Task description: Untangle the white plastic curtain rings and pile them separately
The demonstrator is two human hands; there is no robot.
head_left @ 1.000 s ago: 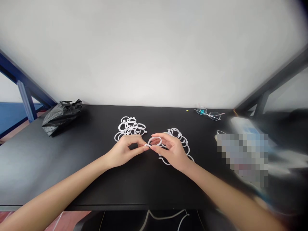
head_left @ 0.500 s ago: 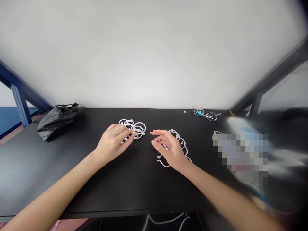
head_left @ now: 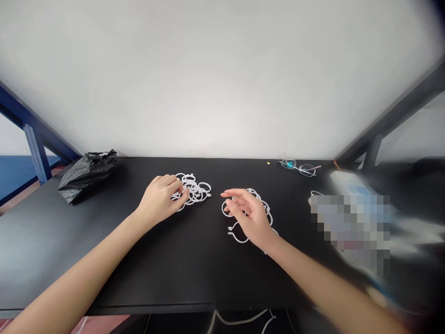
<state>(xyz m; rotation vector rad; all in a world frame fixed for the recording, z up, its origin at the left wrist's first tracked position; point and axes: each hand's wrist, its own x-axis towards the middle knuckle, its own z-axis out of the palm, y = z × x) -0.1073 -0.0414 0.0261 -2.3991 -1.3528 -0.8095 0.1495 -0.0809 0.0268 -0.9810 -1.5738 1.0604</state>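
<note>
Several white plastic rings (head_left: 200,195), which look like shower curtain rings with small knobbed ends, lie heaped left of centre on a black table (head_left: 181,260). My left hand (head_left: 160,199) is over the left side of that heap. Its thumb and index finger stand apart, with the other fingers curled. To the right, my right hand (head_left: 249,213) hovers over a second group of rings (head_left: 239,240), with its fingers loosely spread. One white ring (head_left: 223,209) shows just under its fingertips. Whether the fingers touch that ring I cannot make out. My palm and wrist hide part of this group.
At the back left lies a crumpled black plastic bag (head_left: 86,176). Wire-framed glasses (head_left: 298,167) rest near the wall at the back right. A blurred white and blue package (head_left: 351,183) is at the right. A white cable (head_left: 239,320) hangs below the front edge.
My left hand has shifted left, so more of the left heap shows. My right hand has moved slightly right, and a ring now appears under its fingers.
</note>
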